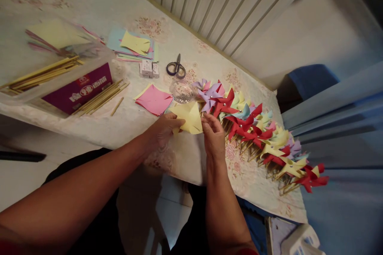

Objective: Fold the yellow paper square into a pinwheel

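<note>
A yellow paper square (189,116) with slits cut in from its corners is held up between both hands, just over the table's front edge. My left hand (163,129) pinches its left side, thumb on top. At its right edge my right hand (213,129) has its fingers closed on a corner. Behind the paper lie a stack of pink paper squares (154,99) and a clear dish of small metal pins (183,92). Finished paper pinwheels (239,123) on sticks, in red, yellow, purple and blue, lie in a long row to the right.
Scissors (177,67) lie beyond the dish, beside small white boxes (149,68). Coloured paper sheets (118,40) are stacked further left. A purple-labelled box (80,89) holds sticks, with loose sticks (100,97) before it. A radiator (209,0) stands behind the table; a blue curtain (344,147) hangs right.
</note>
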`<state>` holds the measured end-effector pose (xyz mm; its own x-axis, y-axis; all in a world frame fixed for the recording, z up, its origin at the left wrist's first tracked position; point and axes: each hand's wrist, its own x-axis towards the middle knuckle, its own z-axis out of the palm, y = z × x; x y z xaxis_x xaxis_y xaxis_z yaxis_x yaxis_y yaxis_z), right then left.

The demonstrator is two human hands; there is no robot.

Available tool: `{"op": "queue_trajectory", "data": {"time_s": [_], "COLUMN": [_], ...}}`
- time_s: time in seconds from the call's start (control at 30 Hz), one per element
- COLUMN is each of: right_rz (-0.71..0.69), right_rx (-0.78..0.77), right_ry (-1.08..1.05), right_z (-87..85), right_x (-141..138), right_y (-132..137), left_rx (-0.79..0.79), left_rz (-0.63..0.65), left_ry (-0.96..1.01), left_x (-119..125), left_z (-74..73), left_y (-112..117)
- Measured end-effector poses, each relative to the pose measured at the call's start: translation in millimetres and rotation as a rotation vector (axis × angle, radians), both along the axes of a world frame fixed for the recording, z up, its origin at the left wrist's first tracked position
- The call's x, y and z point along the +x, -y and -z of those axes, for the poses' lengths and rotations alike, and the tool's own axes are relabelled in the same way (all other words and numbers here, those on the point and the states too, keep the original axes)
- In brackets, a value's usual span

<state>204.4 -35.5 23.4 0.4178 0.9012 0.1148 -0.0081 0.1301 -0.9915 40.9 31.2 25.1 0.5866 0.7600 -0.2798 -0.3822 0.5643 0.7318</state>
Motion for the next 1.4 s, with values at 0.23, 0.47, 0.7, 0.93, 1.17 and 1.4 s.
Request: {"op": "queue_trajectory", "data": {"time_s": [0.23, 0.47, 0.7, 0.93, 1.17, 1.4], "right_rz": [-0.145, -0.175, -0.172, -0.133, -0.11, -0.097], "right_rx": [-0.026, 0.012, 0.007, -0.054, -0.071, -0.039], "right_ry": [0.223, 0.449, 0.598, 0.733, 0.819, 0.835], "right_z": [-3.5, -16.8, -24.0, -24.6, -21.8, -17.3], "right_x": [9, 7, -1, -7, -10, -10], "right_y": [6, 8, 7, 7, 5, 3], "left_rx": [0.024, 0.073, 0.114, 0.127, 0.135, 0.148], "left_rz": [0.033, 0.105, 0.122, 0.089, 0.103, 0.125], "left_ry": [-0.089, -0.112, -0.179, -0.186, -0.205, -0.193], "left_x": [0, 0, 1, 1, 1, 1], "left_z": [-7.5, 0.5, -1.0, -5.4, -12.7, -14.6], "left_y": [1, 1, 3, 5, 7, 8]}}
